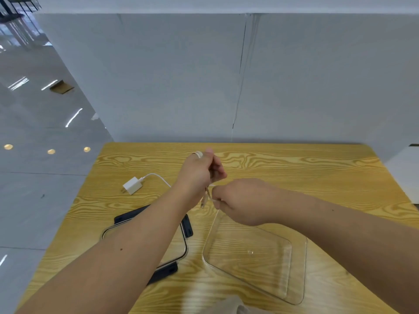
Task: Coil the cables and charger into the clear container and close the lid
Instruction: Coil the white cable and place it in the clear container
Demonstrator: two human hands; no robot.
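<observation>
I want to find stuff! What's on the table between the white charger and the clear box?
The lid, lying flat with dark clips, partly hidden under the left arm. The head view shows it between the charger and the clear box.

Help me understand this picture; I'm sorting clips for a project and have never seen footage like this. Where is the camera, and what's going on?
There is no machine: the camera sits on a person's head, looking down at their bare arms over a wooden table. The left hand holds a white cable looped over its fingers; the right hand pinches the cable's loose end, apparently winding it. On the table lie a white charger, an empty clear container and its lid with dark clips, off to the left.
</observation>
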